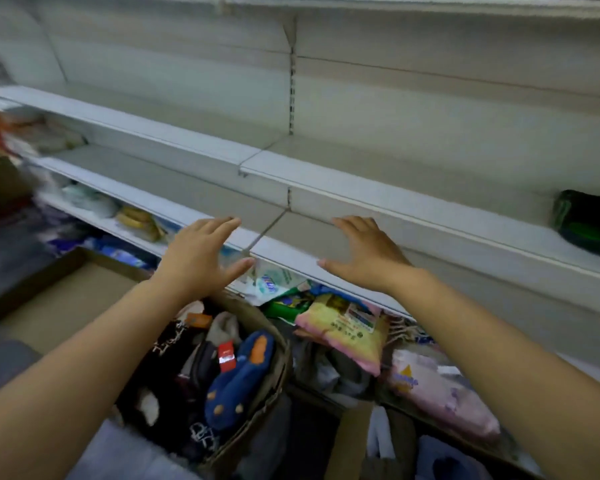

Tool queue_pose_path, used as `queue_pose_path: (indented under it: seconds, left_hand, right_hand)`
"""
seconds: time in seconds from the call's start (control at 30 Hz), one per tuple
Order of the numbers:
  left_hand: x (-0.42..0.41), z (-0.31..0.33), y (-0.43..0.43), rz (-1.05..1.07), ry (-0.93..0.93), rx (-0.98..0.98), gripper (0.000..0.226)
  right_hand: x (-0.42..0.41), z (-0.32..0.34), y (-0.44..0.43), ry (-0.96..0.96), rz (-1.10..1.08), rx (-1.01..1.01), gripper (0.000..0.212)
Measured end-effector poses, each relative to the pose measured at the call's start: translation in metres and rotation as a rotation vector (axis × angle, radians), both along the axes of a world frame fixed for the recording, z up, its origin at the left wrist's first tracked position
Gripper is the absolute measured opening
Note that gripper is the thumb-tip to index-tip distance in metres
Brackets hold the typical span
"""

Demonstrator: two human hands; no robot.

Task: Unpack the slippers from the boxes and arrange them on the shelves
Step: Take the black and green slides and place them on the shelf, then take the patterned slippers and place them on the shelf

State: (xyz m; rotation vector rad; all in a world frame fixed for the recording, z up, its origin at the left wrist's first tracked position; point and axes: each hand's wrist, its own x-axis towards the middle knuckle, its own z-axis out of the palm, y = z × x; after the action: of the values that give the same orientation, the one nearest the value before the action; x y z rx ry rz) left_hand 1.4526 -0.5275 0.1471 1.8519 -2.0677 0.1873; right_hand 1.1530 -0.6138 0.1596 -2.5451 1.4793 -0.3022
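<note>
Both left hand [198, 258] and right hand [364, 259] hover spread, empty, over the shelf [312, 233], probably sizing up room for slippers [239, 375] from the box [284, 355] below.

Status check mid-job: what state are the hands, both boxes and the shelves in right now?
Left hand: open, holding nothing.
Right hand: open, holding nothing.
Slipper box: open, piled with slippers.
Blue slipper: lying on top in that box.
Flat box: open, bare bottom showing.
Front shelf: bare between the hands, no slippers placed.
Dark green item: lying on the higher shelf, far right.
</note>
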Motion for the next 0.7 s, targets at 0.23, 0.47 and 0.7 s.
queue_pose_path:
  seconds: [0.23, 0.47, 0.7]
  left_hand:
    - [0.114, -0.053, 0.014, 0.111, -0.016, 0.095, 0.087]
    - [0.212, -0.135, -0.001, 0.147, -0.003, 0.367, 0.089]
    - [0.277, -0.223, 0.018, 0.189, 0.163, 0.643, 0.089]
  right_hand:
    - [0.12, -0.061, -0.002, -0.05, 0.13, 0.081, 0.086]
    - [0.215, -0.15, -0.006, -0.003, 0.111, 0.296, 0.085]
    - [0.278, -0.234, 0.008, 0.066, 0.022, 0.539, 0.085]
